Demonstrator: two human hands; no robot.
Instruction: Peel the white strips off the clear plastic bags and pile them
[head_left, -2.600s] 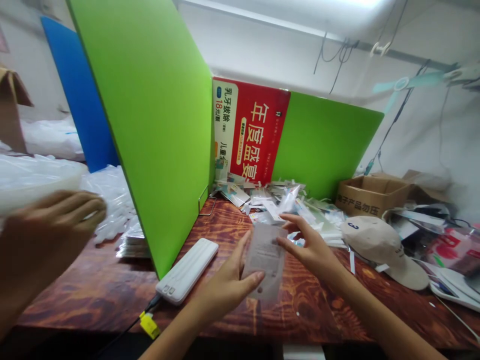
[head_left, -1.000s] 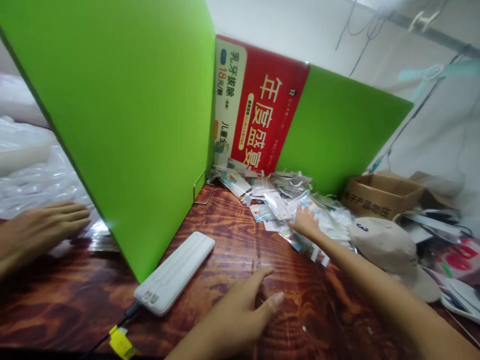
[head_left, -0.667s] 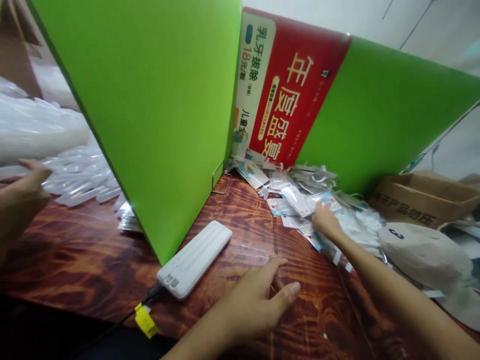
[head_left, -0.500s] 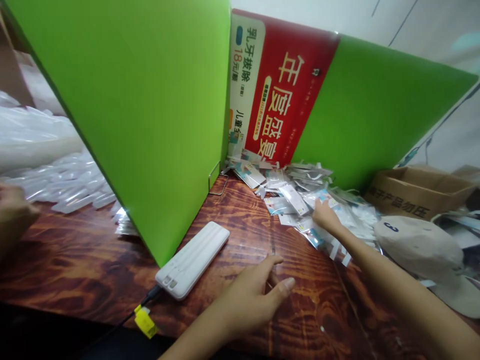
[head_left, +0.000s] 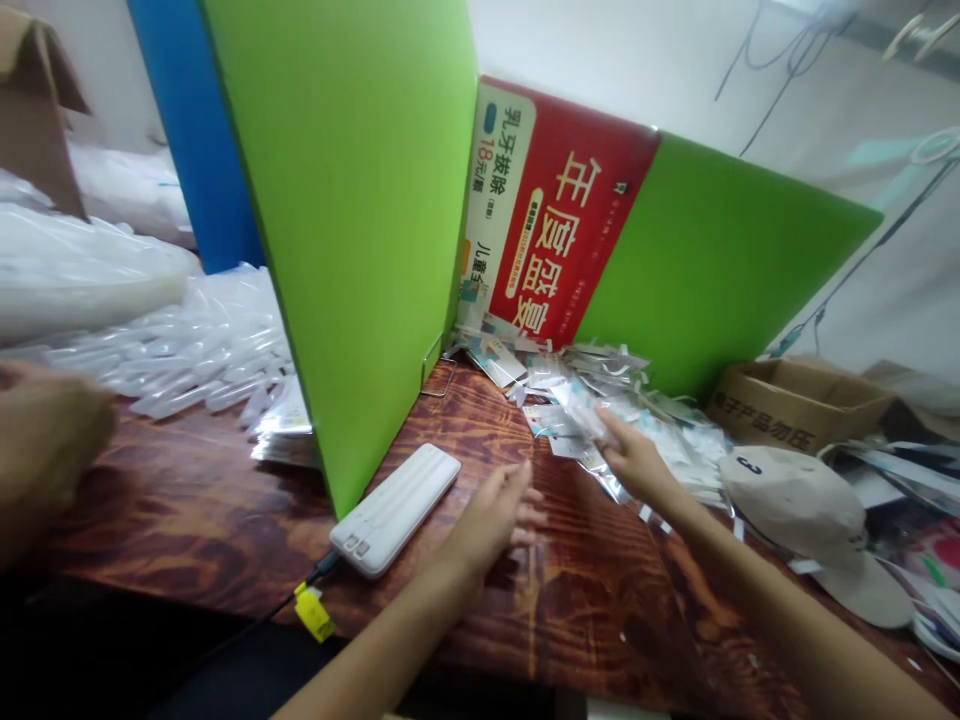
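My left hand [head_left: 495, 515] hovers over the wooden table [head_left: 592, 590], to the right of a white power bank [head_left: 396, 510]. Its fingers are apart and nothing is in them. My right hand [head_left: 637, 462] is at the near edge of a heap of clear plastic packets [head_left: 675, 435] with printed cards inside. Thumb and fingers pinch one flat clear packet [head_left: 576, 402], slightly blurred, over the heap. A black cable with a yellow tag [head_left: 313, 612] runs from the power bank.
A green panel [head_left: 360, 200] stands upright on the left, a red and green printed board [head_left: 570, 220] behind. Beyond the panel are white plastic pieces [head_left: 217, 350], stacked packets [head_left: 289, 430] and another person's hand [head_left: 52, 440]. A cap [head_left: 795, 500] and cardboard box [head_left: 795, 405] are right.
My right hand has drawn the packet left across the heap. My left hand has shifted left and up, its fingers now pointing forward. The view has turned, showing a blue panel at left.
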